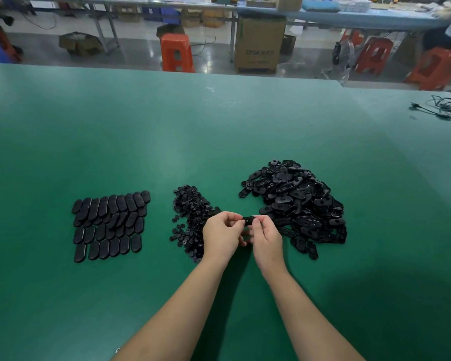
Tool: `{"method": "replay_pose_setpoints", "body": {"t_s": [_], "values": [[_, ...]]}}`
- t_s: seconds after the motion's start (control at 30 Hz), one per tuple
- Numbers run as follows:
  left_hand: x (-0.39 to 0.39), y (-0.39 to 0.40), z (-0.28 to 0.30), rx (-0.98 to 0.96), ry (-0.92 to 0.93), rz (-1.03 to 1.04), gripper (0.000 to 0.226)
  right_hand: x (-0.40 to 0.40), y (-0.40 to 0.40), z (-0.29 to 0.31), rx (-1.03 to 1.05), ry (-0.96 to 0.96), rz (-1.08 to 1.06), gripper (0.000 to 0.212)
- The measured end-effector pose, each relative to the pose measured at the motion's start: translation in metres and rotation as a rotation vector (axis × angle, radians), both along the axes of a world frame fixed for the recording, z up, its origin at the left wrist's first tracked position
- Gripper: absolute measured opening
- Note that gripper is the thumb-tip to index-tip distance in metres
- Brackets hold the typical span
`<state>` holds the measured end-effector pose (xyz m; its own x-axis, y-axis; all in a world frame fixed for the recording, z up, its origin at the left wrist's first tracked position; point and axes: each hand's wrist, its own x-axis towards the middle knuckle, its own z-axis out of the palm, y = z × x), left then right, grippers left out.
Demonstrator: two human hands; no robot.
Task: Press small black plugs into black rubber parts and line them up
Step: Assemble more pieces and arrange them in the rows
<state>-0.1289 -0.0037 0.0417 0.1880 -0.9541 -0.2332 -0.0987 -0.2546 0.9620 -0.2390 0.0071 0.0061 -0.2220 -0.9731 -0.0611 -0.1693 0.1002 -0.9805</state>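
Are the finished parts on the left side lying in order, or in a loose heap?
In order: the finished parts lie flat in overlapping rows on the green table.

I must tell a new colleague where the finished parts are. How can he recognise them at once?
On the green table, look left of both hands. The finished parts lie flat in neat overlapping rows, unlike the two loose heaps.

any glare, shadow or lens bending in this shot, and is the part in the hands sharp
Head view: soft pale glare on the green table; dark shadow near the bottom right; the far table edge bows from wide-angle distortion; the rubber part pinched between left hand and right hand reads as a small dark shape, detail lost.
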Motion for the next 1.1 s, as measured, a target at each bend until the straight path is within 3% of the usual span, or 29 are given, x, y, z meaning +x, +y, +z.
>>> {"method": "replay_pose_setpoints", "body": {"t_s": [0.43, 0.83, 1.0, 1.1], "values": [[-0.011, -0.002, -0.003, 0.028, -0.012, 0.103, 0.014, -0.001, 0.0, 0.001, 0.006, 0.017, 0.009, 0.012], [-0.02, -0.001, -0.002, 0.05, 0.065, 0.142, 0.012, -0.001, -0.003, -0.003, -0.01, 0.038, -0.013, 0.018], [-0.015, -0.003, -0.002, 0.002, -0.02, 0.113, 0.008, -0.002, -0.003, -0.002, 0.009, -0.055, -0.012, 0.018], [-0.009, -0.006, 0.0, 0.01, -0.056, 0.026, 0.022, -0.004, -0.003, -0.001, 0.018, -0.174, -0.008, 0.019]]}}
